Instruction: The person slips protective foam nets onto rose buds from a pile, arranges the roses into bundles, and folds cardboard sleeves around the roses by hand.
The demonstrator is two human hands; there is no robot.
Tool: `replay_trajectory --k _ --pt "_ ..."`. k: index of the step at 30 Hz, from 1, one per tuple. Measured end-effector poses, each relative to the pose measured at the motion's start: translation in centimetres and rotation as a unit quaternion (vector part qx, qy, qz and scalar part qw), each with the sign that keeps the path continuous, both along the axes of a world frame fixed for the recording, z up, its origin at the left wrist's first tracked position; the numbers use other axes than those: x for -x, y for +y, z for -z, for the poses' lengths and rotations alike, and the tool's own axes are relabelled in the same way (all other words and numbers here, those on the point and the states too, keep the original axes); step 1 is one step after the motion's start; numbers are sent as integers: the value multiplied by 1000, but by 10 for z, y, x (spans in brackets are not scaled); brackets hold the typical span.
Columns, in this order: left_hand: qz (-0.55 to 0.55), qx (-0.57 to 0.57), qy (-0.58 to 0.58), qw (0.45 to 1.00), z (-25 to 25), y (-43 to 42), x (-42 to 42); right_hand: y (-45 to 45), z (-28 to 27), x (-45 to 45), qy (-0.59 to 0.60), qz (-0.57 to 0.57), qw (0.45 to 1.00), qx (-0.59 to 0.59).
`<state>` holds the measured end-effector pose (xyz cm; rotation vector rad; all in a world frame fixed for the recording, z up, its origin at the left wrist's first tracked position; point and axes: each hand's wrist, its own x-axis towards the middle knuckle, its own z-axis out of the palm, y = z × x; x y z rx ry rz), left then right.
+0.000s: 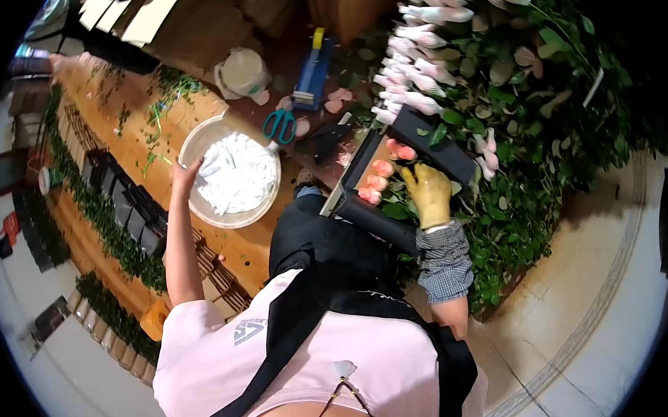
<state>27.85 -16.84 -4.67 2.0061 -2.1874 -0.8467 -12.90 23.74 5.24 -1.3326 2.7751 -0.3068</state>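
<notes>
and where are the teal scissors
In the head view, upper middle: the scissors lie by the upper-right rim of the basin, below the blue object.

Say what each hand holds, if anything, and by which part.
Left hand: the round tub, by its rim. Right hand: near pink flowers; any grip there cannot be told.

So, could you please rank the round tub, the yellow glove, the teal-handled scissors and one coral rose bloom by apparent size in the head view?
Largest to smallest:
round tub
yellow glove
teal-handled scissors
coral rose bloom
</notes>
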Motion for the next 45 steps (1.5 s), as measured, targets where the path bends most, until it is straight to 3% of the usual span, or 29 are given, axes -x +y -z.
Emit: replay_trajectory --k 2,3,5,6,8,11,12,14,16,20,22,23,26,27,28,32,34,36,38,42,43,45 --pt "-69 -45 96 992 -21 -4 13 6 -2 3 -24 -4 1000 -19" --pt "-43 -117 195 973 -23 0 23 8 -1 3 -21 -8 1000 -4" --pt "18 -133 315 939 -31 43 67 8 -8 0 -40 -5 999 11" --pt "105 -164 336 921 -31 69 91 9 -10 -3 -41 -3 999 11" --pt "199 -233 329 893 -69 138 155 14 -14 -4 -95 -10 993 75" --pt "333 -93 301 889 -103 199 224 13 -47 -10 -198 -34 977 75" --pt "338 -100 279 894 -111 207 240 10 -60 -14 -238 -36 966 98" --pt "380 -101 223 892 -92 213 261 6 -70 -20 -284 -59 945 153" --pt "427 -80 176 884 -77 219 270 -1 -78 -25 -331 -68 934 117" --pt "469 -99 149 865 -74 222 272 -2 -36 -39 -161 -37 984 -67" --pt "446 -96 168 874 -75 224 268 -5 -23 -44 -204 -30 977 -59" --pt "445 -100 160 875 -73 225 268 -9 -16 -40 -220 -46 963 -148" --pt "455 -83 190 866 -71 225 268 -16 -18 -36 -213 -88 961 -156" --pt "454 -73 203 865 -69 225 267 -11 -15 -35 -196 -94 973 -80" --pt "461 -72 202 861 -66 225 267 -9 -12 -35 -196 -87 974 -76" --pt "465 -55 198 861 -68 225 269 -6 -16 -37 -200 -82 969 -124" --pt "461 -77 195 862 -69 225 270 -1 -24 -34 -205 -125 966 -97" --pt "448 -119 190 865 -71 223 270 -6 -27 -35 -222 -111 960 -126" --pt "437 -160 186 865 -78 221 268 -12 -24 -38 -242 -101 962 -82" --pt "474 -78 135 867 -128 222 271 -16 40 -59 -148 -66 984 -76" --pt "479 -84 186 854 -138 228 274 -19 21 -56 -148 -65 984 -76" --pt "496 -60 280 819 -141 246 282 -22 -16 -49 -165 -78 964 -192"
